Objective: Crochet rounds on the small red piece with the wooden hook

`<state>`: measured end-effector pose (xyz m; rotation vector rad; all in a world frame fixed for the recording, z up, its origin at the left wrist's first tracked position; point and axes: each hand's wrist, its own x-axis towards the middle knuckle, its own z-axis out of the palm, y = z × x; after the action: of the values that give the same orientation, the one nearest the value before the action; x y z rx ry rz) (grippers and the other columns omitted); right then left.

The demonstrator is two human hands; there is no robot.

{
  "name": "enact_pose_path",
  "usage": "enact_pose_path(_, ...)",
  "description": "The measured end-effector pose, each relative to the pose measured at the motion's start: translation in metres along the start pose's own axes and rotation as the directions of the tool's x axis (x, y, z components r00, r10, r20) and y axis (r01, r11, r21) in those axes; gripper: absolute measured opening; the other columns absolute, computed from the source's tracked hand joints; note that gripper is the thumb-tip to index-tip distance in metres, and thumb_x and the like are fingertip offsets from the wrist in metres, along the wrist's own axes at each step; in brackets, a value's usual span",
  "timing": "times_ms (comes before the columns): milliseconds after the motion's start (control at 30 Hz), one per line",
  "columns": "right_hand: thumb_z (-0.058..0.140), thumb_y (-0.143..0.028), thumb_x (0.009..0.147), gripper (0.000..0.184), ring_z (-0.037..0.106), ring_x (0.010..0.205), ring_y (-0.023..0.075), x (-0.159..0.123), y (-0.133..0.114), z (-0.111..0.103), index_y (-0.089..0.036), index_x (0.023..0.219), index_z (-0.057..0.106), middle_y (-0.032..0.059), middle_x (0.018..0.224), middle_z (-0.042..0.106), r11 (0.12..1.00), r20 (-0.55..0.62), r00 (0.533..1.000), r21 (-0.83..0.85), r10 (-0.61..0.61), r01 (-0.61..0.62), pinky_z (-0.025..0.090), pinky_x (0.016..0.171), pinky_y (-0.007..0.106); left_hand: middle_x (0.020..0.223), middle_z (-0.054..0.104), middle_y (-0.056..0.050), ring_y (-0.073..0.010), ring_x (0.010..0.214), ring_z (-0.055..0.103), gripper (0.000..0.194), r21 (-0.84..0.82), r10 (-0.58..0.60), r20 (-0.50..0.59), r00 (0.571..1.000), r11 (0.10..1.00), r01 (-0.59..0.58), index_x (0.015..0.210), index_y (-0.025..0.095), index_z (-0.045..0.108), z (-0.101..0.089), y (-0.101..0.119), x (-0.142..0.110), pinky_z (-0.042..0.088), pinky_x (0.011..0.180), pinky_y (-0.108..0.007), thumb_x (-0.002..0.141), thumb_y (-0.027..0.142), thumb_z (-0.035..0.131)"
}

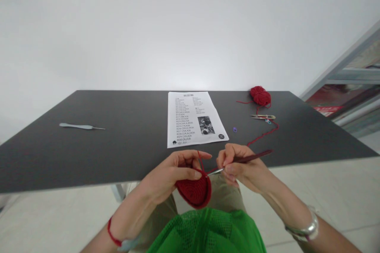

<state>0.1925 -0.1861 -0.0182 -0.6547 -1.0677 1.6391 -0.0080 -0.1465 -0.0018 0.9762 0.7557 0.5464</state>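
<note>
A round red crochet piece [194, 191] with a slightly raised edge hangs just off the table's front edge. My left hand [179, 168] pinches its upper rim between thumb and fingers, and a strand of red yarn [201, 161] rises over the forefinger. In my right hand [236, 164] is a crochet hook [251, 157] with a dark red handle, held like a pencil. The hook's metal tip meets the upper right rim of the piece; whether it is through a stitch I cannot tell.
A printed pattern sheet [190, 120] lies mid-table. To its right are a purple stitch marker [234, 129], thread snips [263, 117] and a red yarn ball [260, 97], with yarn trailing toward my hands. A pale-handled hook [80, 126] rests at left on the dark table [133, 146].
</note>
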Motion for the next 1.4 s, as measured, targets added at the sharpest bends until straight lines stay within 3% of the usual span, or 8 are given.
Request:
enact_pose_path(100, 0.075, -0.027, 0.076, 0.026, 0.046, 0.045, 0.0074, -0.001, 0.017, 0.011, -0.02, 0.07, 0.051, -0.0055, 0.062, 0.054, 0.991, -0.123, 0.992, 0.13, 0.0, 0.016, 0.045, 0.038, 0.019, 0.067, 0.058, 0.004, -0.0088, 0.059, 0.05, 0.037, 0.08, 0.185, -0.176, 0.967, 0.982, -0.173, 0.1, 0.019, 0.073, 0.01, -0.006, 0.0, 0.037, 0.057, -0.021, 0.063, 0.013, 0.073)
enact_pose_path(233, 0.074, -0.023, 0.078, 0.017, 0.06, 0.056, 0.0106, -0.008, 0.031, 0.019, -0.02, 0.073, 0.057, -0.0032, 0.07, 0.059, 0.964, -0.252, 0.932, -0.107, -0.262, 0.242, 0.053, 0.053, 0.023, 0.065, 0.057, 0.004, -0.0104, 0.059, 0.051, 0.035, 0.109, 0.245, -0.263, 0.933, 0.969, -0.223, 0.102, 0.017, 0.071, 0.017, -0.014, -0.001, 0.039, 0.056, -0.023, 0.066, 0.016, 0.072)
enact_pose_path(667, 0.064, -0.011, 0.082, 0.016, 0.056, 0.062, 0.0113, -0.016, 0.023, 0.019, -0.023, 0.075, 0.057, -0.0027, 0.071, 0.059, 0.709, -0.126, 0.844, -0.616, -0.521, 0.345, 0.046, 0.055, 0.021, 0.066, 0.058, 0.005, -0.0098, 0.059, 0.054, 0.037, 0.084, 0.234, -0.281, 0.931, 0.972, -0.219, 0.106, 0.018, 0.069, 0.019, -0.015, -0.003, 0.044, 0.058, -0.022, 0.069, 0.017, 0.071)
enact_pose_path(833, 0.056, -0.008, 0.086, 0.017, 0.057, 0.061, 0.0105, -0.021, 0.035, 0.029, -0.023, 0.078, 0.053, -0.0021, 0.073, 0.059, 0.477, -0.048, 0.796, -0.821, -0.604, 0.313, 0.046, 0.055, 0.02, 0.066, 0.058, 0.004, -0.012, 0.062, 0.056, 0.037, 0.182, 0.276, -0.343, 0.898, 0.957, -0.225, 0.108, 0.018, 0.069, 0.027, -0.023, -0.004, 0.048, 0.062, -0.026, 0.071, 0.019, 0.068)
enact_pose_path(967, 0.051, -0.006, 0.089, 0.016, 0.055, 0.065, 0.0127, -0.014, 0.041, 0.023, -0.022, 0.087, 0.051, 0.0004, 0.077, 0.058, 0.181, 0.182, 0.757, -0.912, -0.628, 0.369, 0.047, 0.057, 0.024, 0.066, 0.06, 0.004, -0.0124, 0.064, 0.056, 0.04, 0.248, 0.296, -0.383, 0.875, 0.946, -0.211, 0.109, 0.019, 0.07, 0.032, -0.026, -0.006, 0.05, 0.062, -0.025, 0.069, 0.018, 0.069)
enact_pose_path(1167, 0.046, -0.001, 0.091, 0.019, 0.049, 0.066, 0.0164, -0.001, 0.041, 0.004, -0.019, 0.087, 0.052, 0.0026, 0.072, 0.055, -0.341, 0.662, 0.514, -0.735, -0.545, 0.586, 0.045, 0.055, 0.027, 0.067, 0.06, 0.004, -0.0102, 0.059, 0.058, 0.048, -0.209, 0.002, -0.266, 0.964, 0.976, -0.06, 0.106, 0.016, 0.07, 0.027, -0.024, 0.0, 0.051, 0.06, -0.023, 0.059, 0.017, 0.08)
enact_pose_path(1233, 0.044, -0.002, 0.091, 0.019, 0.047, 0.065, 0.0163, -0.003, 0.045, 0.008, -0.018, 0.087, 0.051, 0.0036, 0.074, 0.055, -0.32, 0.582, 0.567, -0.806, -0.582, 0.499, 0.044, 0.054, 0.028, 0.066, 0.059, 0.004, -0.0096, 0.058, 0.057, 0.047, -0.215, 0.03, -0.288, 0.957, 0.972, -0.095, 0.106, 0.015, 0.07, 0.025, -0.025, 0.001, 0.05, 0.059, -0.022, 0.06, 0.018, 0.08)
enact_pose_path(1400, 0.046, -0.004, 0.09, 0.017, 0.049, 0.065, 0.0137, -0.016, 0.047, 0.021, -0.02, 0.088, 0.049, 0.0015, 0.076, 0.054, 0.033, 0.324, 0.732, -0.904, -0.6, 0.427, 0.043, 0.056, 0.024, 0.066, 0.056, 0.005, -0.0112, 0.059, 0.056, 0.044, -0.009, 0.183, -0.344, 0.921, 0.98, -0.198, 0.112, 0.019, 0.069, 0.023, -0.027, 0.001, 0.052, 0.059, -0.026, 0.068, 0.021, 0.073)
